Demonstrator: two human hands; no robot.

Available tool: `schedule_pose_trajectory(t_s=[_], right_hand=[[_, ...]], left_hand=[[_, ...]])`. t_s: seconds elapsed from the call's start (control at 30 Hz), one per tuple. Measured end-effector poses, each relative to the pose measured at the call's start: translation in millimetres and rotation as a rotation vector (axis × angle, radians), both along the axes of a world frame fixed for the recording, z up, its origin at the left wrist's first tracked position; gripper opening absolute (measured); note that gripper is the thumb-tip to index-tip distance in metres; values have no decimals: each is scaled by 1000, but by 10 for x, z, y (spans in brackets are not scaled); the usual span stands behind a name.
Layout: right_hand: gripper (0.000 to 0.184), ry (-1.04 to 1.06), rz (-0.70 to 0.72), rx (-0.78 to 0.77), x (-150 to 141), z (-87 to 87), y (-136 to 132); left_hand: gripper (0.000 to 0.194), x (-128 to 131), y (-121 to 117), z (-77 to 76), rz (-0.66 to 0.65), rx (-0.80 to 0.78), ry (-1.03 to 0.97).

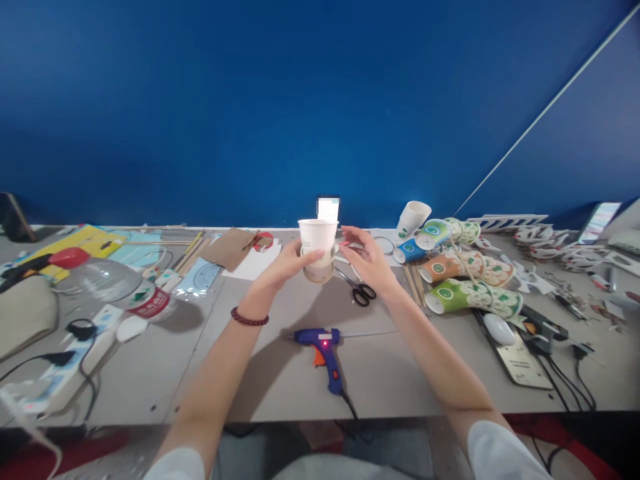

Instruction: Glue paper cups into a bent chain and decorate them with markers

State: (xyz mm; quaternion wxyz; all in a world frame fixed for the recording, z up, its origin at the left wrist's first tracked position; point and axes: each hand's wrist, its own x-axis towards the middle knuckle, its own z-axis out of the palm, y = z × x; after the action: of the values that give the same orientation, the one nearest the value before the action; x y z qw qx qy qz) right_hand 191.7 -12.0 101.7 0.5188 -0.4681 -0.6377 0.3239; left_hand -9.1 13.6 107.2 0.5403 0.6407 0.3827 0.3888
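Observation:
My left hand [290, 263] is wrapped round a white paper cup [319, 248] and holds it upright above the grey table [280, 373]. A dark bead bracelet sits on that wrist. My right hand [365, 257] hovers just right of the cup, fingers spread and partly curled, its fingertips close to the cup's rim; nothing shows in it. Black scissors [359, 288] lie under the right hand. A blue hot-glue gun [323, 347] with a red light lies on the table nearer to me, between my forearms.
Several printed paper cups [450, 280] lie in a heap at the right, with wooden sticks, a white mouse [499, 328] and cables. On the left lie a plastic bottle [107, 283], a power strip [65, 363], coloured paper and a protractor.

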Motion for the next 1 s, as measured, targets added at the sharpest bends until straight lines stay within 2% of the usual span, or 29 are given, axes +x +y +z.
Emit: schedule_pose_trajectory(t_s=[0.07, 0.2, 0.27, 0.33, 0.4, 0.47, 0.6, 0.7, 0.83, 1.0], right_hand=[[39, -62, -57, 46, 43, 73, -60], [27, -174, -123, 129, 94, 243, -283], [19, -277, -125, 123, 97, 287, -443], [16, -443, -81, 39, 85, 271, -629], [26, -602, 16, -80, 61, 179, -829], [33, -715, 62, -184, 27, 14, -1020], [38, -877, 85, -370, -63, -423, -1308], [52, -994, 24, -431, -160, -672, -1417], [56, -1069, -50, -447, -306, -784, -1451], [43, -1010, -81, -453, -401, -787, -1439]], left_hand=[[57, 11, 8, -15, 56, 4, -54], [55, 29, -23, 6, 70, 33, -111], [54, 34, -37, 14, 93, 60, -93], [57, 36, -37, 8, 129, 87, -77], [62, 32, -26, -3, 160, 127, -72], [66, 20, -16, -6, 166, 192, -65], [69, -27, -18, 18, 130, 312, -51], [70, -60, -31, 38, 121, 370, -36], [71, -72, -40, 46, 125, 468, 14], [72, -73, -20, 16, 96, 532, 8]])
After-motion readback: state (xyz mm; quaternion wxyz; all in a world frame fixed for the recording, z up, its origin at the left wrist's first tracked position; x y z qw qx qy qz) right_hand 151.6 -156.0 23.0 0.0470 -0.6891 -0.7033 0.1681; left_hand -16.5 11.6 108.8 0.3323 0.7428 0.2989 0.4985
